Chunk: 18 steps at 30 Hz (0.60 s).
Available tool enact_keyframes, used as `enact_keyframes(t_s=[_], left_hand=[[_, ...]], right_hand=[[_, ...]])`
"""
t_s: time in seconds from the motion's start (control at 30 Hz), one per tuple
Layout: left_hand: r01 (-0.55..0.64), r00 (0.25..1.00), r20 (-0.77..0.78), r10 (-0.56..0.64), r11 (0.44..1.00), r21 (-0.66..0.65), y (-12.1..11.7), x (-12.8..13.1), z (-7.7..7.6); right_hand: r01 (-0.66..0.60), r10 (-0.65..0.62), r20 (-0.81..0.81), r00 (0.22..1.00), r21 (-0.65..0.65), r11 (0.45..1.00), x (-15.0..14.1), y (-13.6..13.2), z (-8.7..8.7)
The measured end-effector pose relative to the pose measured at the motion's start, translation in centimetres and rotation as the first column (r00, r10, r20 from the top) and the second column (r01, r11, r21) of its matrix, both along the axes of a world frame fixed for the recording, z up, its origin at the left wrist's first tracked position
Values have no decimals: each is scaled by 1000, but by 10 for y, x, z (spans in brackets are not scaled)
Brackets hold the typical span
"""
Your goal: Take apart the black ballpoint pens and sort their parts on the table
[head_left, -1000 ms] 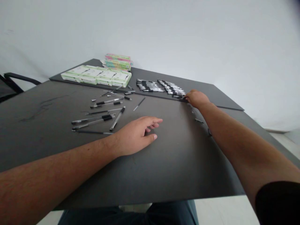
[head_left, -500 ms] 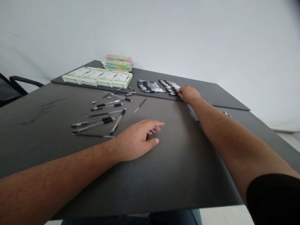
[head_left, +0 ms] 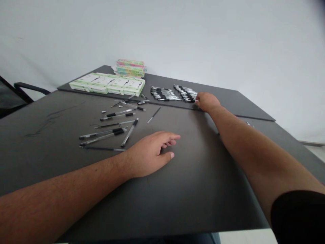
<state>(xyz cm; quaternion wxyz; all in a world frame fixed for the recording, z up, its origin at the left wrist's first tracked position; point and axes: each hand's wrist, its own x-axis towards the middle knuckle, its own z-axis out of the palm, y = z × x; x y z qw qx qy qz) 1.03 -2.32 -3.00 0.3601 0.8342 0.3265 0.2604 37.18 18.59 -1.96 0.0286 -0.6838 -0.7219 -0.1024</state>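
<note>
The right hand [head_left: 207, 102] lies at the far end of the counter [head_left: 193, 193], its fingertips touching or just beside the near end of the right-hand block of packed, parallel pens [head_left: 186, 93]; the fingers are curled down, but whether they pinch a pen cannot be told at this blur. A second block of pens [head_left: 165, 93] lies just left of the first, both on a separate dark board [head_left: 215, 95] whose edge overlaps the counter. The left hand [head_left: 149, 155] rests palm down and open on the matte counter, fingers loosely curved and thumb out, holding nothing. Loose pens [head_left: 106, 130] lie scattered at odd angles up and to the left of it, with clear barrels, black rubber grips and black caps; one slanted pen [head_left: 129, 133] lies near the back of the left hand, and a thin dark pen [head_left: 103, 148] ends just beside the left wrist. Both bare forearms reach forward from the bottom corners, the right one emerging from a black sleeve [head_left: 298, 217]. Beyond the pens sit flat white-and-green boxes [head_left: 107, 84], with a stack of bright multicoloured packets [head_left: 130, 68] behind them.
</note>
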Motion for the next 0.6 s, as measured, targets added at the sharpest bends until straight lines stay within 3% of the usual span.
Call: enact_keyframes(t_s=[0.17, 0.33, 0.47, 0.6], left_hand=[[5, 1000, -20, -5, 1000, -5, 1, 0, -1], [33, 999, -26, -33, 999, 15, 3, 0, -1], [36, 999, -22, -35, 999, 33, 5, 0, -2], [43, 999, -34, -42, 998, 46, 8, -1, -2]], right_hand=[[-13, 14, -19, 1000, 56, 998, 12, -35, 22], [-1, 8, -56, 998, 124, 992, 42, -98, 44], [101, -74, -190, 979, 135, 986, 82, -148, 55], [264, -216, -280, 935, 145, 953, 126, -187, 50]])
